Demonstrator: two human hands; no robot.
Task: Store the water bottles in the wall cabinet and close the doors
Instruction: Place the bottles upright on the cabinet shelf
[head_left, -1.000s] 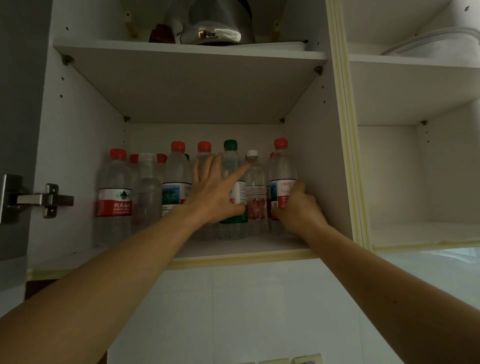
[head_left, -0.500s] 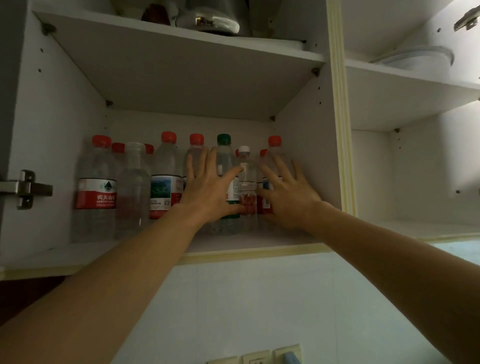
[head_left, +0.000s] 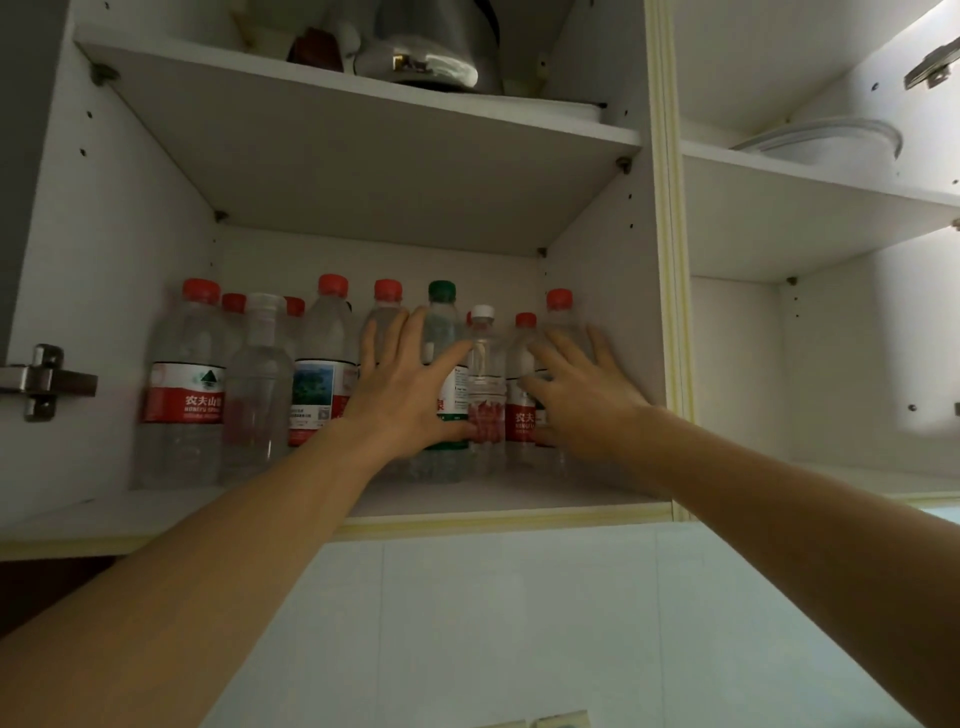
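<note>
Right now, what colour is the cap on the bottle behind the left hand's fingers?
Green cap, seen in the head view.

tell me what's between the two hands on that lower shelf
In the head view, the white-capped bottle stands in the gap between the left hand and the right hand, with a red-capped bottle beside it.

A: Where is there room on the lower shelf?
B: Only along the bare front strip; the water bottles fill the back from wall to wall.
A: And above them?
B: Open air between the caps and the upper shelf.
A: What blocks the middle?
B: The left hand and right hand, flat against the bottles.
</note>
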